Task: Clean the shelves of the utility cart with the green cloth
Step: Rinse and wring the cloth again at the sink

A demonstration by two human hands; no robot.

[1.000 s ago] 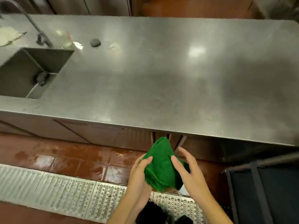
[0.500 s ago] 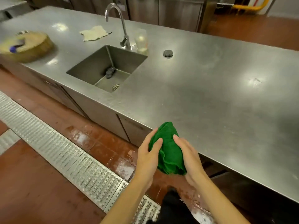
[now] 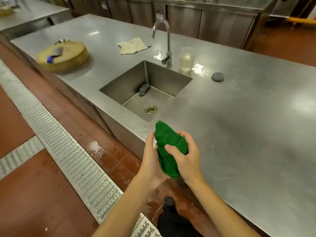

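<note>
Head view: the green cloth point(image 3: 169, 144) is bunched in the air over the counter point(image 3: 239, 117) edge, near the sink point(image 3: 164, 79). The right hand point(image 3: 187, 159) curls its fingers round it; the left hand point(image 3: 151, 159) rests straight-fingered against it. Loosely gathered, it could slip onto the wet floor point(image 3: 119, 161). No cart shows.

Green cloth point(image 3: 171, 142): dark green terry, bunched into a crumpled wad, tapered end toward the sink point(image 3: 164, 79); it was held just before the sink's near corner, gripped by the right hand point(image 3: 186, 159) against the left hand point(image 3: 152, 162).
</note>
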